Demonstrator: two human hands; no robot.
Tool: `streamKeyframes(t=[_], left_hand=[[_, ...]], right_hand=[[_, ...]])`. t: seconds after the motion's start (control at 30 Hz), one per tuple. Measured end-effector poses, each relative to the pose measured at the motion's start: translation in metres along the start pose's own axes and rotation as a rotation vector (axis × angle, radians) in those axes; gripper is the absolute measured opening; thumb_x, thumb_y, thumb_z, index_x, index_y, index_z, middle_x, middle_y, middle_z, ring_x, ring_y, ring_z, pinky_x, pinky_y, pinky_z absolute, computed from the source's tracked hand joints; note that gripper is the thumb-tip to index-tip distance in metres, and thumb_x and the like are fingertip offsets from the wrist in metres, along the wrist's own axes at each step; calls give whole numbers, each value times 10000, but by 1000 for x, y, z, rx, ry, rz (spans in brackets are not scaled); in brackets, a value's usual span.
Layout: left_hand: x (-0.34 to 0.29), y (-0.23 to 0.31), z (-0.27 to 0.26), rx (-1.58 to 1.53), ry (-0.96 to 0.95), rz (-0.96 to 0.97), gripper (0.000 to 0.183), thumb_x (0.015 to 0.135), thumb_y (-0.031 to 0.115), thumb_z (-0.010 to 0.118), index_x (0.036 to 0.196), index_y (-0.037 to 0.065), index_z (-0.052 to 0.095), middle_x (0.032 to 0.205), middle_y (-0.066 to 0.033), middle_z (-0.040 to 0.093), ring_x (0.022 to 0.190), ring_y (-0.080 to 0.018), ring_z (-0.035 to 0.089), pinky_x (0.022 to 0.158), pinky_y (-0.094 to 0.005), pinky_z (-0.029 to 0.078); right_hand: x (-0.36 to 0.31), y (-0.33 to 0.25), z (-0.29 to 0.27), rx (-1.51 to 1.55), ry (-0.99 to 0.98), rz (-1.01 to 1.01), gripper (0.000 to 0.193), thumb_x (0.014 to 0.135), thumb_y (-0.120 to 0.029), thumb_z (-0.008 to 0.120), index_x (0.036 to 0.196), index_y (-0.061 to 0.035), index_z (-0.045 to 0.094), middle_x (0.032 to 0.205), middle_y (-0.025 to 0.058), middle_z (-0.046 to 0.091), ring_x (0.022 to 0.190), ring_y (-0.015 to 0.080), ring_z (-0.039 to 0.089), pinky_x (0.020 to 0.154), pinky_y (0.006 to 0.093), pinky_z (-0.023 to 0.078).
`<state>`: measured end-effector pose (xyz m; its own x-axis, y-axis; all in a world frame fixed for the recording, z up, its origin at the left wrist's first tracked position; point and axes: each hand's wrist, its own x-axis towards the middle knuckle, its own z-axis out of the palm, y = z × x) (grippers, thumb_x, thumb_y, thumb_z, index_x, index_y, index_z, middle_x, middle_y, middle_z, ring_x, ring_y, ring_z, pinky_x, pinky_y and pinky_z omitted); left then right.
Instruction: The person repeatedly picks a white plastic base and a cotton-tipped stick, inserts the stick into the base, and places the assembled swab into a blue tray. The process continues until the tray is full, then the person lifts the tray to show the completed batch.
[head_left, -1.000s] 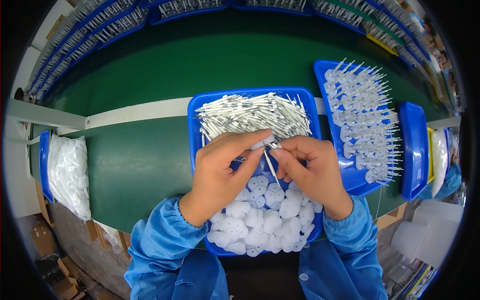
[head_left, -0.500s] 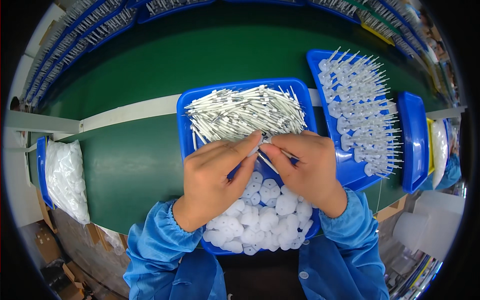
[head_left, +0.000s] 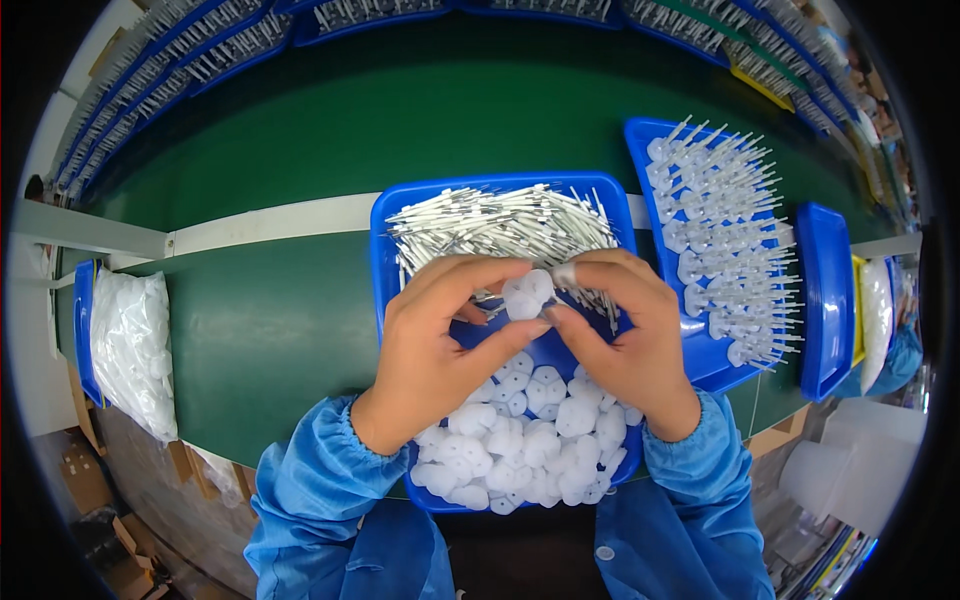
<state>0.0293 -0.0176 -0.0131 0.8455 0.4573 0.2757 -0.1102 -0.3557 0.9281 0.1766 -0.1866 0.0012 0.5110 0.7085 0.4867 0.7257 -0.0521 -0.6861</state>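
Observation:
Between my hands, above the middle of a blue tray, is a small lobed white plastic disc, its face turned up. My left hand pinches its left side between thumb and fingers. The fingers of my right hand close on its right edge, slightly blurred; whether a rod sits behind the disc is hidden. Thin white rods with dark metal ends fill the tray's far half. Many loose translucent white discs are heaped in its near half.
To the right, a blue tray holds rows of discs with rods standing in them. Beyond it is another blue tray. A clear bag of white parts lies at the left edge of the green table. Filled blue trays line the far edge.
My hands have turned the piece so that the disc now faces up, and the rod seen under my right hand no longer shows. My fingers have spread around the disc.

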Motion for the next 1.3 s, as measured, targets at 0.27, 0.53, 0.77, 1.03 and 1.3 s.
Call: streamKeyframes(t=[0.27,0.53,0.77,1.03,1.3], left_hand=[[-2,5,6,197,46,196,513,761,34,963,1245,117,814,1181,-57,753,1084,-269,701,881,-371,595],[1,2,6,263,43,396,540,706,1,952,1217,106,815,1227,-77,758,1104,-291,697,935,-406,562],[0,2,6,241,34,366,530,729,2,946,1234,90,813,1213,-84,764,1098,-291,705,936,-398,565],[-3,-1,-5,-5,17,264,467,899,16,857,1358,54,786,1336,-125,709,1082,-229,711,879,-328,600],[-3,-6,-13,-434,245,-55,310,1099,91,707,1383,-27,747,1253,-111,712,921,-110,689,740,-258,597]], right_hand=[[-10,-1,-5,358,-145,216,397,925,-18,866,1290,24,714,1023,110,802,956,166,770,895,324,598],[-15,1,0,639,-140,370,350,972,23,809,1289,7,662,1066,72,764,1004,135,739,923,311,586],[-15,2,1,631,-158,328,306,1002,40,761,1278,17,633,1027,54,748,977,128,736,887,307,585],[-11,-6,-11,330,-146,419,142,954,-46,825,1056,-31,728,935,68,806,759,192,759,695,342,581],[11,-16,25,-696,-386,-420,79,818,-174,703,877,-122,717,932,30,657,936,211,653,879,384,524]])
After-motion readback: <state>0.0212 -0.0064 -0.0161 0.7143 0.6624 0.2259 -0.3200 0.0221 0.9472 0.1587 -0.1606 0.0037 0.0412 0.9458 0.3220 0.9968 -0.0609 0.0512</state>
